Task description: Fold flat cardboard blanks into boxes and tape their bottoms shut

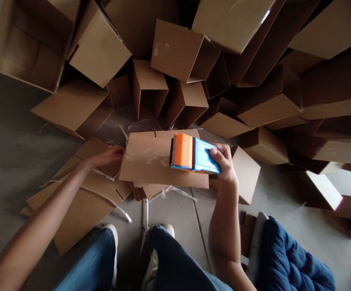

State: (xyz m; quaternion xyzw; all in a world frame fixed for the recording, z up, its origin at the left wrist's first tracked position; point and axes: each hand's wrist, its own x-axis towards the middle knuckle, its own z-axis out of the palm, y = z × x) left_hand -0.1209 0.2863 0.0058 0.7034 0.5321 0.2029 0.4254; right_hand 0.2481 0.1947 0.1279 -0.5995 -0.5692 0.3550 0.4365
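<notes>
My right hand (225, 159) is wrapped round the handle end of a blue and orange tape dispenser (206, 154), thumb on top. The dispenser's dark toothed end faces left, over the right half of a cardboard box (148, 157). The box lies in front of me with its flat brown side up and a few shiny marks on it. At its left edge, my left hand (111, 155) is closed on the cardboard, its fingertips partly in shadow. Flattened cardboard sheets (84, 210) lie under and to the left of the box.
Many open cardboard boxes (178, 52) are heaped beyond and to the right. Loose white strapping (163, 193) trails over the grey floor (181, 226) and the sheets. A dark blue cushion (290, 258) sits at the lower right, near my legs.
</notes>
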